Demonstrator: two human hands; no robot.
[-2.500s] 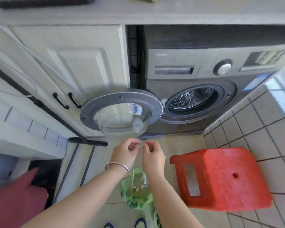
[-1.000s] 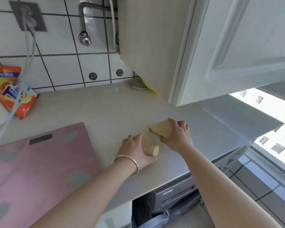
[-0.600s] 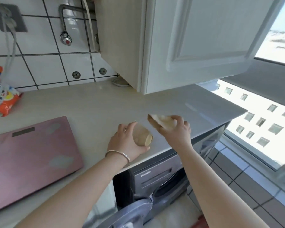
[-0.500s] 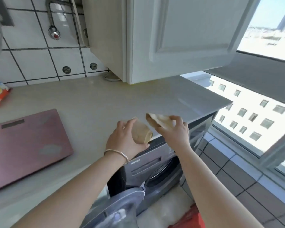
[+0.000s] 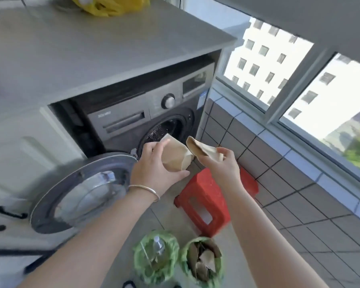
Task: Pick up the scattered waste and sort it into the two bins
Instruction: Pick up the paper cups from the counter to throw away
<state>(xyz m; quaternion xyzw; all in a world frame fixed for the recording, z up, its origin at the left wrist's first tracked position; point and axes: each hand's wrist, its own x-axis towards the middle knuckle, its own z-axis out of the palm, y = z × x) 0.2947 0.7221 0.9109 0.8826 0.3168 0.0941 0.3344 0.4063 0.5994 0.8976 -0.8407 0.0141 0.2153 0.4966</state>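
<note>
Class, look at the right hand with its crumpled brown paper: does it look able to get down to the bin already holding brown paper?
Probably yes. The right hand hangs above the paper-filled bin, whose mouth is open, with nothing between them; the red stool stands behind that path.

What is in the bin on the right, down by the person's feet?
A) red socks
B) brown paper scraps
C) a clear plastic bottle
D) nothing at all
B: the right bin, lined with a green bag, holds crumpled brown paper scraps, while the clear plastic bottle sits in the left bin.
</note>
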